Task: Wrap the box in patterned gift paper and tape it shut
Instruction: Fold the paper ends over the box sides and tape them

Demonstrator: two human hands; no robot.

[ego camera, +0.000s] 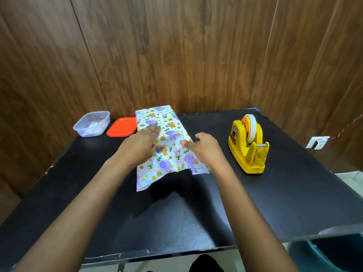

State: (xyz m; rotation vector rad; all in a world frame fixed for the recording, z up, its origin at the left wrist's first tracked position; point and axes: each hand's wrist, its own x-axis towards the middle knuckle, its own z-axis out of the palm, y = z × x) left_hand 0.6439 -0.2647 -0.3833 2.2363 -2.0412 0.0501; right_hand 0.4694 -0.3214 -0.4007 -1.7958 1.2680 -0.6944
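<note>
Room: black tabletop [196,213] runs wide from parcel to near edge; yellow plastic tape dispenser [248,146] well right, flat red plastic lid [121,127] touching its far-left side.
Box: rectangular box in white animal-and-rainbow gift paper [169,132], mid-table, near-end flaps loose.
Left hand [143,142]: flat on top, fingers straight.
Right hand [202,148]: at the paper's right edge, fingers curled; can't tell if it grips.

Both bare forearms reach forward, the left hand [144,141] flat with straight fingers, the right hand [203,147] loosely cupped, thumb apart.

Dark wood-panelled wall [176,55]; black table [275,193]; white wall socket [318,142].
</note>
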